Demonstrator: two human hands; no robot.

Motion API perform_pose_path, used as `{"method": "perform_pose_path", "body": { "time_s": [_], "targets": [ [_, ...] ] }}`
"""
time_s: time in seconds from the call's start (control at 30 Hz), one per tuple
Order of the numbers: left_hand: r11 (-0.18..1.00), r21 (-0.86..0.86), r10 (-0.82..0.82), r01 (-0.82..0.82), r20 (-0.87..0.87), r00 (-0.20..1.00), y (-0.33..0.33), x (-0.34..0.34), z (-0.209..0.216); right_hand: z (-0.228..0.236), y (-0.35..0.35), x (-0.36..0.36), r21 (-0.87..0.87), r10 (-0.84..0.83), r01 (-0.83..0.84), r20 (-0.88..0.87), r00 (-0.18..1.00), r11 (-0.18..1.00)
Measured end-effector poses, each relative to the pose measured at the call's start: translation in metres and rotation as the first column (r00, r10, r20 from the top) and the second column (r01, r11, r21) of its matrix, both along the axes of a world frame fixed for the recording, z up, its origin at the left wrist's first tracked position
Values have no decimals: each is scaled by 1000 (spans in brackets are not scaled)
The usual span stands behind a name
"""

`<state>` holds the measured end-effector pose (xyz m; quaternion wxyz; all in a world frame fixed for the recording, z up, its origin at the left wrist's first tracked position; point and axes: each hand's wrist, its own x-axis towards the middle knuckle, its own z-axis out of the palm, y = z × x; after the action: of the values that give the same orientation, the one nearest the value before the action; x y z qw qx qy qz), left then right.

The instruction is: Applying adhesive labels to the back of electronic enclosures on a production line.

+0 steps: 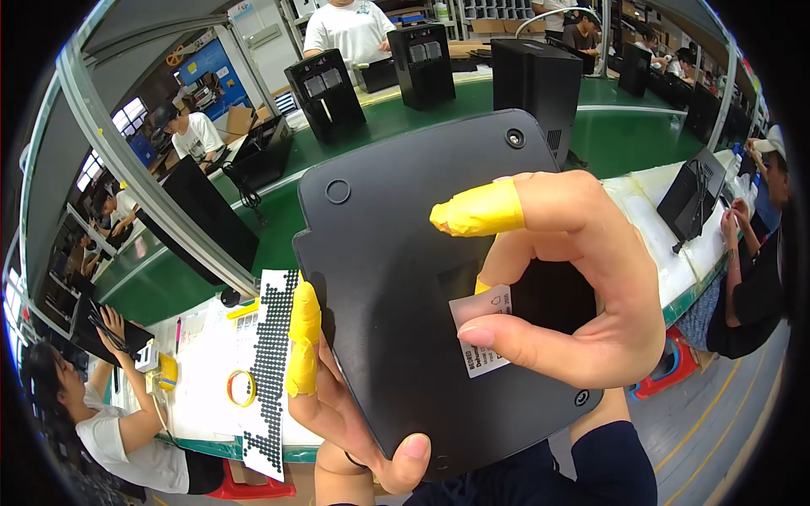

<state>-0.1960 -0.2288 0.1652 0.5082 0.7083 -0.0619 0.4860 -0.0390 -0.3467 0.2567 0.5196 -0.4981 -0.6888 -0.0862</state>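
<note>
A flat black panel with rounded corners tilts up in front of me. My left hand grips its lower left edge, thumb on the near face and taped fingers along the side. Ring-shaped recesses sit at its corners, and metal screws show in the two on the right. Above the panel's middle, my right hand pinches a small silver-grey printed label between its thumb and a finger partly hidden behind. Yellow tape wraps the right index finger, which is bent with its tip off the panel.
On the white table at left lie a sheet of black dots and a yellow tape roll. Black housings stand along the green conveyor. A metal post rises at left. Co-workers sit on both sides, one at right.
</note>
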Motion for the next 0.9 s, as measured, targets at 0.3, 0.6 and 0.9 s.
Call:
{"method": "perform_pose_path", "body": {
  "time_s": [0.3, 0.6, 0.9],
  "targets": [
    [996, 11, 84, -86, 140, 987, 4, 7, -8, 0, -4, 1, -39, -110, 114, 100, 989, 993],
    [989, 149, 0, -7, 46, 999, 7, 1, -10, 7, -7, -1, -43, -156, 159, 71, 985, 986],
    [997, 74, 12, -18, 81, 997, 7, 5, -14, 9, -24, 3, -31, -220, 252, 393, 893, 967]
  ]
}}
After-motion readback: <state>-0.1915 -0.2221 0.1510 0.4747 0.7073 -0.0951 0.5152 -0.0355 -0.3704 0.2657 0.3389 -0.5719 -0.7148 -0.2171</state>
